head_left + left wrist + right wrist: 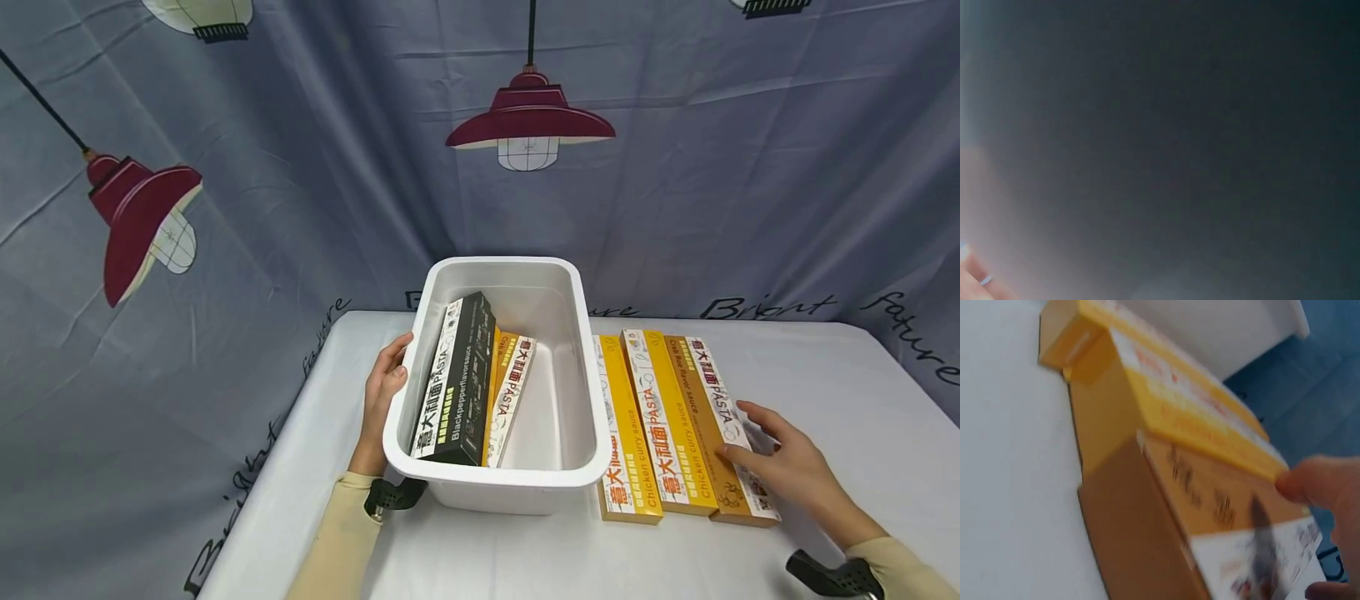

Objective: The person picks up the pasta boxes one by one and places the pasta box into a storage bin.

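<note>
My left hand (382,396) holds the left rim of a white plastic bin (562,479). Inside, a black pasta box (467,383) marked black pepper leans along the left wall, beside an orange-and-white pasta box (512,400). Over on the right, my right hand (787,458) spans a brown crab roe pasta box (701,417), thumb over its top and index finger by its right edge. The right wrist view shows one fingertip (1291,484) near the seam with the yellow box (1197,415). In the left wrist view, only blurred fingers (979,278) show at a corner.
Two yellow chicken curry pasta boxes, one (663,417) touching the brown box and another (633,442) near the bin, lie flat on the white-covered table (540,558). A grey-blue curtain (337,167) printed with lamps hangs behind.
</note>
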Demonstrator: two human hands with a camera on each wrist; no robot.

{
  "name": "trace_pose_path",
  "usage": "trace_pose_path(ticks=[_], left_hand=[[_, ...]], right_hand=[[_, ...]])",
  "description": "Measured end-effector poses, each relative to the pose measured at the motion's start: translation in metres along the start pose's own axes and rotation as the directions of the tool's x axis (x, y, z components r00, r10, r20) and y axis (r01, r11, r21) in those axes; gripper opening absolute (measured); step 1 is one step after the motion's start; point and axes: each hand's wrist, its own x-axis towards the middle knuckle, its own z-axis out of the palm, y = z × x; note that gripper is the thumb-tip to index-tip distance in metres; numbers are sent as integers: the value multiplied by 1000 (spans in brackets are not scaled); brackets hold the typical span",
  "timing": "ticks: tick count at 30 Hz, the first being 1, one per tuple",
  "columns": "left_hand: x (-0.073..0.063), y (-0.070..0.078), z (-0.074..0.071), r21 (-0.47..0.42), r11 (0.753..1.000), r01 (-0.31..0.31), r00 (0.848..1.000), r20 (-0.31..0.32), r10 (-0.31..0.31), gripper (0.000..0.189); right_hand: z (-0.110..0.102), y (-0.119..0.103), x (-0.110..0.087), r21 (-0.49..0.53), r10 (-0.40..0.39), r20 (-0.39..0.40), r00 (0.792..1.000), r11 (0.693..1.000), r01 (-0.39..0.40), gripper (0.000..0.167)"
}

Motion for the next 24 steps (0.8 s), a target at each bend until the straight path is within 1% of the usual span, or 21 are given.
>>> trace_pose_path(ticks=[3, 6, 9, 13, 15, 17, 19, 21, 23, 24], left_hand=[[0, -1, 0, 2, 1000, -5, 1000, 5, 5, 62], [1, -2, -1, 3, 1000, -9, 1000, 8, 9, 62], [2, -3, -2, 0, 1000, -14, 1000, 7, 14, 62], [3, -2, -3, -15, 1000, -13, 1000, 8, 13, 60], [3, -2, -4, -20, 1000, -10, 1000, 10, 10, 59], [2, -2, -5, -32, 999, -8, 1000, 9, 8, 58], [2, -2, -5, -37, 999, -9, 1000, 8, 9, 57], [2, -2, -5, -37, 999, -9, 1000, 5, 9, 57], [1, -3, -4, -38, 999, -4, 1000, 7, 4, 57], [0, -3, -3, -39, 999, 1, 1000, 10, 0, 57]], right_hand=[[5, 8, 2, -49, -26, 37, 999, 998, 28, 105], [11, 14, 2, -81, -69, 67, 995, 994, 75, 111], [14, 14, 3, -98, -88, 93, 992, 990, 97, 113], [14, 7, 1, -52, -94, 107, 990, 994, 100, 111], [15, 2, -1, -5, -99, 98, 990, 995, 100, 113], [16, -5, -3, 14, -103, 78, 992, 995, 102, 116], [16, -12, -4, -19, -106, 53, 993, 994, 107, 117], [15, -19, -4, -78, -108, 39, 993, 991, 111, 116], [13, -23, -4, -134, -109, 39, 993, 984, 113, 114], [11, -24, -3, -145, -105, 49, 993, 983, 111, 112]])
